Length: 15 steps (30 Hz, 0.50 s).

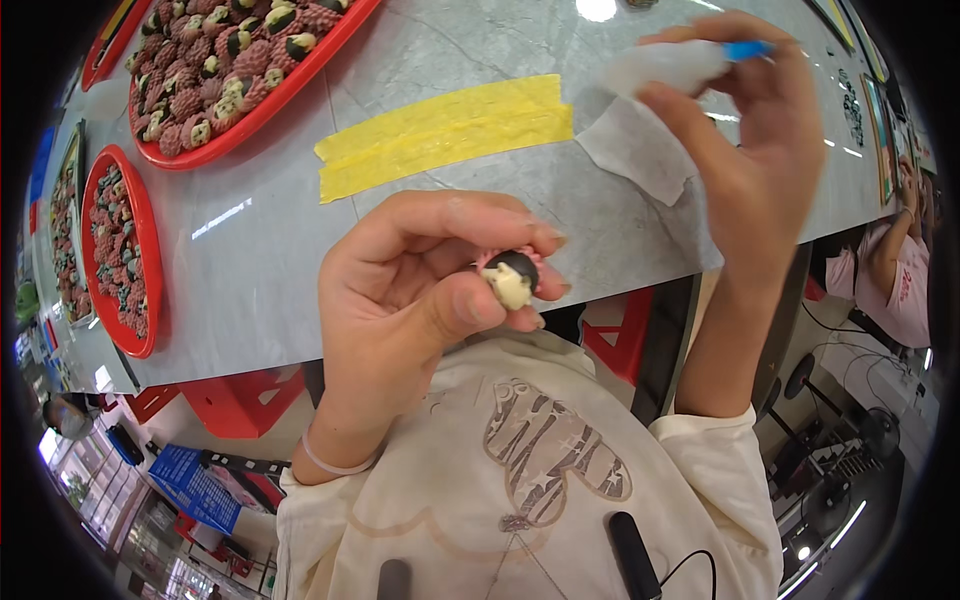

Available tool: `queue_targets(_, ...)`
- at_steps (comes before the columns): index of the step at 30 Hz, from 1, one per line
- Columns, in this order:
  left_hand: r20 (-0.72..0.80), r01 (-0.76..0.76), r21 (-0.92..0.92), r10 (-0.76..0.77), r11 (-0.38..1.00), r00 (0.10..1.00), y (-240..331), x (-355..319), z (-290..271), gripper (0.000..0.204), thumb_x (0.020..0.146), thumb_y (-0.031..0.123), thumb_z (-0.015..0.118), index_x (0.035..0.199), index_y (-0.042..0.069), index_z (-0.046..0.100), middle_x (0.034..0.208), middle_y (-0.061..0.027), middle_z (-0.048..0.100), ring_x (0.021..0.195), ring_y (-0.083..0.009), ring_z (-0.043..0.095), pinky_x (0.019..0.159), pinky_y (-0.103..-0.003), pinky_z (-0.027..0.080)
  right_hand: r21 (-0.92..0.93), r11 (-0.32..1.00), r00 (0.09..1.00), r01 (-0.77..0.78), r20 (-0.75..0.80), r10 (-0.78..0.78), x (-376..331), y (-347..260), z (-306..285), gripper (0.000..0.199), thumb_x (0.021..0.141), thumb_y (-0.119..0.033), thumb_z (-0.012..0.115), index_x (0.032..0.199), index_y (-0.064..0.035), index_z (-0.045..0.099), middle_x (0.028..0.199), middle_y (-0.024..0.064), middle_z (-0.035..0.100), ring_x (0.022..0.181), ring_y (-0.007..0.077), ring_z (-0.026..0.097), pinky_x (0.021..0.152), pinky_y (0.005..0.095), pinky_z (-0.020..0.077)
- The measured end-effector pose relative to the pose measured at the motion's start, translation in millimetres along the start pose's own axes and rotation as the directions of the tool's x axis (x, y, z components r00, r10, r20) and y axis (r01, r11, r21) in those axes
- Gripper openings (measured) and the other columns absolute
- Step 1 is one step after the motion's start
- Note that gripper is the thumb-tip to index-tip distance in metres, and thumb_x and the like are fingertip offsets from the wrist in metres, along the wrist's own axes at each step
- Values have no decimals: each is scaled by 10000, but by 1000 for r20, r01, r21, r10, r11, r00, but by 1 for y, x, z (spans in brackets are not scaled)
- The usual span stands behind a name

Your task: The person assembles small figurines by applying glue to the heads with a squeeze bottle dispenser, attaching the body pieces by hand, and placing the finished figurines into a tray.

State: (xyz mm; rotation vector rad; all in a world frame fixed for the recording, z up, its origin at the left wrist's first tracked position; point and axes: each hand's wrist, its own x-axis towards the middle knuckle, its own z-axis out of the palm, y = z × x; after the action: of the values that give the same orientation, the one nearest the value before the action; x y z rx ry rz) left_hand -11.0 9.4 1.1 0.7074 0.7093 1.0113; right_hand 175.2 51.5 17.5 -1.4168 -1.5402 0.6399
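Between the thumb and fingertips of my left hand (400, 275) is a small figurine piece (511, 284) with a cream face, black hair and some pink at its edge. It is held above the near edge of the table. To the far right, my right hand (765, 165) is raised and wrapped round a translucent white squeeze bottle (665, 73). The bottle lies sideways in the grip, its blue tip (748, 50) pointing right. Below the bottle, a whitish sheet (640, 152) lies on the table. Strips of yellow tape (445, 135) are stuck flat beyond my left hand.
A large red tray (262, 132) at the far left holds many similar pink, black and cream pieces. Nearer stands a smaller red tray (151, 250) of pink and bluish bits. Red stools (245, 402) stand under the grey table (255, 290). Another person (885, 265) sits at the right.
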Motion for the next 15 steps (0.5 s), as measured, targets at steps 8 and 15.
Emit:
queue_targets(8,-9,-76,-55,76,996,997,3,-2,-11,324,693,186,622,885,-36,484,858,-164,522,712,-192,560,548,-222,477,-352,935,994,-42,82,76,-9,17,-38,227,578,21,586,800,-9,552,736,40,558,610,112,488,589,208,396)
queue_targets(15,30,-3,45,1,999,1000,5,3,-5,353,706,277,607,891,25,445,874,-105,453,678,-154,519,486,-149,417,139,981,988,-132,-67,142,-22,12,-36,201,684,-4,545,879,16,500,814,57,496,691,122,472,615,215,370)
